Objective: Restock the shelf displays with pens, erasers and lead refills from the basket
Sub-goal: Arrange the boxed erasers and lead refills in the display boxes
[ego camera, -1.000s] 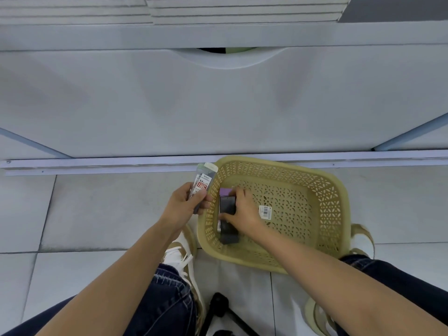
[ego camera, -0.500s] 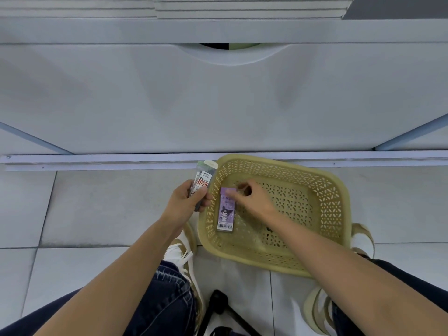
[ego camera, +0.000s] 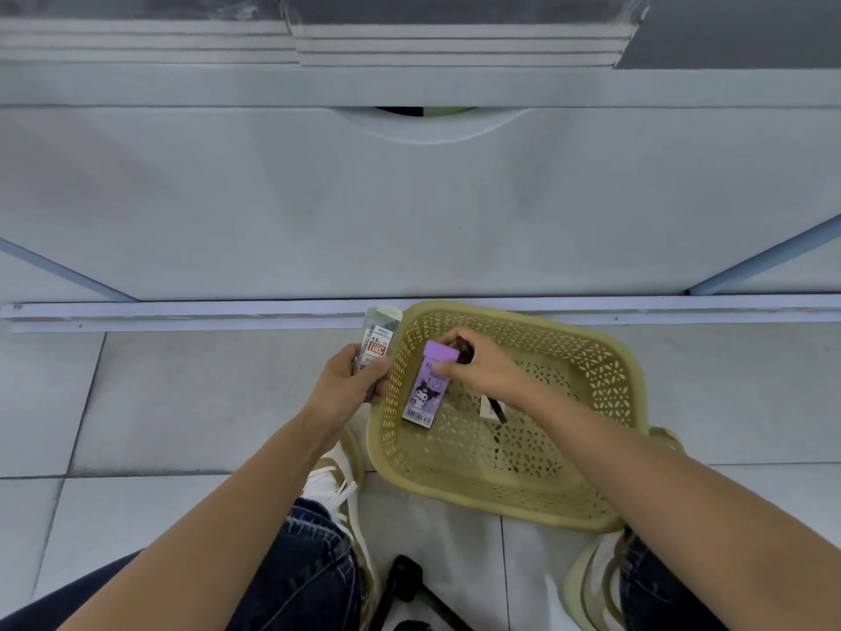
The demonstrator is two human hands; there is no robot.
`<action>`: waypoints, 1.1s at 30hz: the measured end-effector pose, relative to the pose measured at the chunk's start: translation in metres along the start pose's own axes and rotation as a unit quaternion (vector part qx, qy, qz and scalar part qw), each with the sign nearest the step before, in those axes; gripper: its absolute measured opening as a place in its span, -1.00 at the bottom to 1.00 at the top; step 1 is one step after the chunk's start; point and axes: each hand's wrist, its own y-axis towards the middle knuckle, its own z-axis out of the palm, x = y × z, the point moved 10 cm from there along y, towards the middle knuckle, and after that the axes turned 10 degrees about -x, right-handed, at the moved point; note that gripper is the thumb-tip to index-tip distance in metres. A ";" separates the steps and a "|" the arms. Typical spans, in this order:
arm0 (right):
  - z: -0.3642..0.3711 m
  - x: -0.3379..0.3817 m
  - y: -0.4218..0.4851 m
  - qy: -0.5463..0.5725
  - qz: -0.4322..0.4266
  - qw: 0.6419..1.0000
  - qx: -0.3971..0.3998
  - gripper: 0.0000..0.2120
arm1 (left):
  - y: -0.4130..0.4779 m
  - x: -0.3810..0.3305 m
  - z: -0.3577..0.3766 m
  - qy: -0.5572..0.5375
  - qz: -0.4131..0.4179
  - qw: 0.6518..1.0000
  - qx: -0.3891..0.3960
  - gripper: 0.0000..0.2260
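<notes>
basket (ego camera: 500,510): yellow, and I see it sitting on the tiled floor (ego camera: 182,403) with one small item (ego camera: 493,408) inside.
left grip (ego camera: 348,387): curled round lead refill packs (ego camera: 377,341), just left of the basket rim.
right grip (ego camera: 484,371): pinches a purple eraser pack (ego camera: 427,390), tilted, over the basket.

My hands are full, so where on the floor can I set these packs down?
Bare tiles lie left of your left hand, below the white rail; more lie right of the basket. It is crowded between your shoes, by the black stand.
</notes>
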 end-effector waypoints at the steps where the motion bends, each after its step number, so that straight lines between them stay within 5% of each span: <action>1: -0.008 0.012 -0.002 0.025 -0.002 1.000 0.003 -0.79 | -0.003 -0.007 0.003 -0.002 0.005 1.000 0.003 -0.80; 5: -0.039 0.069 -0.014 0.123 -0.032 0.992 -0.001 -0.81 | -0.025 -0.042 0.024 -0.016 0.037 0.998 0.042 -0.69; 10: -0.062 0.132 -0.041 0.220 -0.084 0.972 -0.008 -0.92 | -0.063 -0.094 0.038 -0.073 0.101 0.991 0.044 -0.81; 13: -0.088 0.155 -0.056 0.299 -0.072 0.949 -0.070 -0.67 | -0.083 -0.116 0.032 -0.132 0.100 0.986 0.034 -0.85; 15: -0.108 0.165 -0.068 0.256 -0.075 0.954 -0.138 -0.59 | -0.096 -0.126 0.026 -0.164 0.095 0.982 0.021 -0.86; 21: -0.141 0.206 -0.127 0.281 -0.189 0.903 -0.264 -0.73 | -0.138 -0.150 0.025 -0.304 0.063 0.950 0.023 -0.93; 27: -0.125 0.238 -0.172 0.261 -0.257 0.916 -0.162 -0.94 | -0.175 -0.207 -0.022 -0.303 0.196 0.929 -0.078 -0.92; 33: -0.095 0.291 -0.203 0.079 -0.315 0.942 -0.080 -0.76 | -0.222 -0.282 -0.051 -0.177 0.337 0.919 -0.104 -0.74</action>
